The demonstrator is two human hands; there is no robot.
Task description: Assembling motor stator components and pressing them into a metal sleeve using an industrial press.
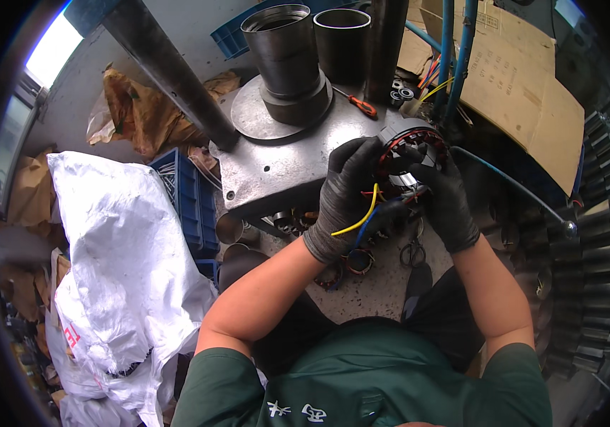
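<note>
In the head view, a round motor stator (411, 146) with copper windings is held right of centre, at a metal press table's (276, 167) edge. It is gripped by the gloved left hand (347, 192) and gloved right hand (443, 192), fingers curled around it. Yellow and blue wires (362, 217) hang below it.

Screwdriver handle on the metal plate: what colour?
Orange, on the screwdriver lying on the metal plate; shows in the head view.

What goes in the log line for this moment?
left hand: grips stator | right hand: grips stator | wires: hang below | stator over metal press table
</note>
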